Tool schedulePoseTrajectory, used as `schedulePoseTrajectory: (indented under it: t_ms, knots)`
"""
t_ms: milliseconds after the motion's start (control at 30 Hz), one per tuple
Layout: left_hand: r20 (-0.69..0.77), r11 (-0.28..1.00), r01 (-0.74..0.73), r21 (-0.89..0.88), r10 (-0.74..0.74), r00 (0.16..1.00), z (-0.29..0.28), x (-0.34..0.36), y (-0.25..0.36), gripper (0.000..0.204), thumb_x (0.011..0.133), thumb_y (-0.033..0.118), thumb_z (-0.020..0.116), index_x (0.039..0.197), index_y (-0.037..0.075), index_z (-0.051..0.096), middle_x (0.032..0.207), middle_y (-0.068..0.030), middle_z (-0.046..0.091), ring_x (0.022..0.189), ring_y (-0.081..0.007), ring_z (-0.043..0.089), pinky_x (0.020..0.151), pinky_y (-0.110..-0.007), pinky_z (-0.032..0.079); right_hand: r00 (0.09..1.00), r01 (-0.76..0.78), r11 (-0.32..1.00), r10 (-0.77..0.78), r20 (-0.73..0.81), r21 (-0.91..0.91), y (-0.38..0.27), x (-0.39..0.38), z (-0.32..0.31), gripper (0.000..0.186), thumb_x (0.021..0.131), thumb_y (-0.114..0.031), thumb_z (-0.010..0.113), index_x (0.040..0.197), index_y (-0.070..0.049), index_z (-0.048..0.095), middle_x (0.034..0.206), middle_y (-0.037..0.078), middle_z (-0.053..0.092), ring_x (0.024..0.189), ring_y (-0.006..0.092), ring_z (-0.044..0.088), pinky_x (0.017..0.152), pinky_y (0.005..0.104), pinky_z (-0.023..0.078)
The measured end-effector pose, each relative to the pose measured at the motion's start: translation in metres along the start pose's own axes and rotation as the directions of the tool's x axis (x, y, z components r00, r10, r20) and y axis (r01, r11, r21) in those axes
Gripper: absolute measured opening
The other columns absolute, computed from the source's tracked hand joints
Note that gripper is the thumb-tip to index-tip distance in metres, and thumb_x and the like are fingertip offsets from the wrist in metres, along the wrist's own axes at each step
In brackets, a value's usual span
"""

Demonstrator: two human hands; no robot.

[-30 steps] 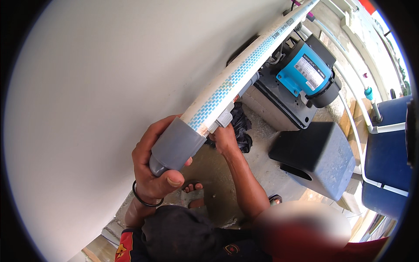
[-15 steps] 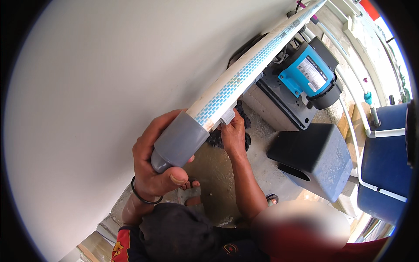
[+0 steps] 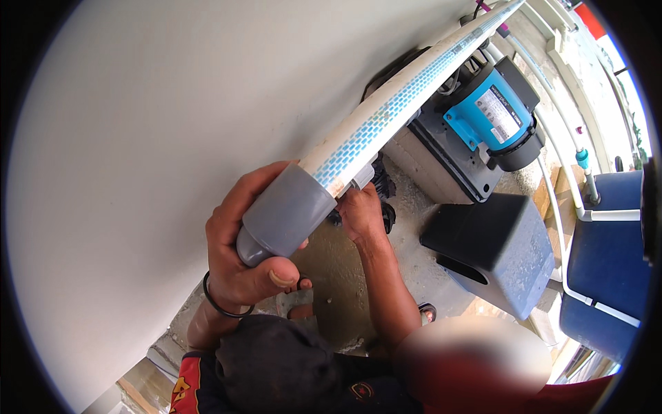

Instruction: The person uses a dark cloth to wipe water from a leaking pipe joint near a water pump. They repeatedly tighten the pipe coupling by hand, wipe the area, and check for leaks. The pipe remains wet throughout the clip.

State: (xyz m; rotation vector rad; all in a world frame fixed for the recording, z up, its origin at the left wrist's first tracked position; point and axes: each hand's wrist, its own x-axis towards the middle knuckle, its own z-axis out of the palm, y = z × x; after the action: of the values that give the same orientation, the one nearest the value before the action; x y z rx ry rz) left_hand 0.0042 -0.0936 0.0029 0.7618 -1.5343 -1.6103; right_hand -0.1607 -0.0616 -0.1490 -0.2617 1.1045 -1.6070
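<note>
My left hand (image 3: pixel 238 241), with a black band round the wrist, is wrapped round a grey plastic elbow fitting (image 3: pixel 289 210). The elbow sits on the near end of a long white pipe (image 3: pixel 365 134) with blue block printing, which slants away to the upper right. Under the pipe, my right hand (image 3: pixel 362 210) is closed against a small pale grey fitting (image 3: pixel 363 177). The pipe hides part of that fitting and some of the right fingers. Whether the small fitting is joined to the pipe cannot be made out.
A pale wall (image 3: pixel 138 138) fills the left. Right of the pipe, a blue pump (image 3: pixel 493 114) is mounted on a dark-topped base, with a black cover (image 3: pixel 489 241) beside it. A blue tank (image 3: pixel 607 262) with white pipes stands farther right. The floor (image 3: pixel 345 283) looks wet.
The elbow and my left hand have shifted slightly left. My right hand has slid a little lower along the underside of the pipe. Both grips stay closed.
</note>
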Motion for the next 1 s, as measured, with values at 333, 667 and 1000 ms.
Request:
schedulePoseTrajectory:
  t_ms: [333, 667, 1000]
  knots:
    - [0.003, 0.999, 0.027, 0.02, -0.027, 1.0, -0.003, -0.003, -0.001, 0.117, 0.061, 0.075, 0.081, 0.135, -0.009, 0.049, 0.104, -0.0106, 0.067, 0.084, -0.0129, 0.066, 0.072, -0.027, 0.052, 0.993, 0.051, 0.999, -0.049, -0.109, 0.01, -0.01, -0.007, 0.011, 0.029, 0.103, -0.026, 0.051, 0.105, -0.001, 0.066, 0.088, 0.007, 0.069, 0.072, 0.0113, 0.063, 0.062, 0.0253, 0.051]
    - [0.107, 0.92, 0.271, -0.282, -0.251, 0.962, -0.024, 0.029, -0.08, 0.089, 0.097, 0.073, 0.027, 0.143, -0.002, 0.044, 0.134, -0.0135, 0.055, 0.13, -0.0227, 0.047, 0.111, -0.039, 0.036, 0.981, 0.156, 0.988, -0.155, -0.116, 0.001, -0.044, -0.025, 0.014, 0.051, 0.105, -0.049, 0.043, 0.114, -0.001, 0.06, 0.107, 0.008, 0.066, 0.091, 0.0148, 0.063, 0.072, 0.0306, 0.053]
    - [0.388, 0.941, 0.196, -0.276, -0.078, 0.918, -0.007, 0.043, -0.085, 0.064, 0.101, 0.047, 0.043, 0.141, -0.003, 0.045, 0.127, -0.0171, 0.062, 0.106, -0.021, 0.067, 0.09, -0.031, 0.057, 0.836, 0.242, 0.497, -0.543, -0.081, -0.833, -0.075, -0.038, 0.014, 0.048, 0.102, -0.039, 0.055, 0.083, 0.003, 0.067, 0.06, 0.005, 0.059, 0.06, 0.0088, 0.053, 0.057, 0.0297, 0.043]
